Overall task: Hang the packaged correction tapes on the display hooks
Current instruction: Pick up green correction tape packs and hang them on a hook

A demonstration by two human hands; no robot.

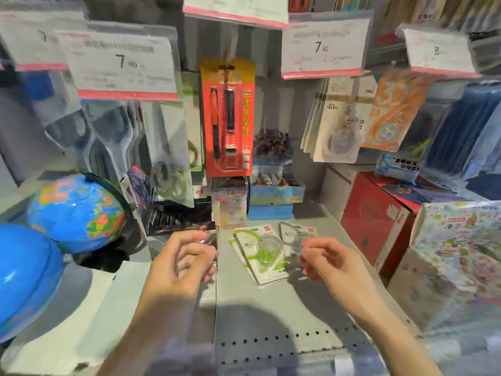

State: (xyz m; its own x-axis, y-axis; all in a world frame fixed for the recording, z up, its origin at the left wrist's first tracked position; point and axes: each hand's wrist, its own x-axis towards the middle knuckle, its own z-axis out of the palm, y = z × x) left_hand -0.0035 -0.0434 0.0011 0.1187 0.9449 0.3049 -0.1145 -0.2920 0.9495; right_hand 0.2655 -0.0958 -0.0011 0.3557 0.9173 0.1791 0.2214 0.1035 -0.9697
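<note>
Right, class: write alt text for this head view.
Two hands, left and right, hover over correction tape packs lying on a grey shelf. More packs hang on hooks above, globes at left.

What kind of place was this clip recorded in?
Most likely a stationery aisle in a shop: price tags hang above hooked goods, a carded pen pack hangs at the back, and packaged correction tapes lie on the grey shelf beside globes.

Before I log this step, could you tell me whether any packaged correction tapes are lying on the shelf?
Yes, packaged correction tapes lie flat on the grey shelf between the left hand and right hand.
</note>
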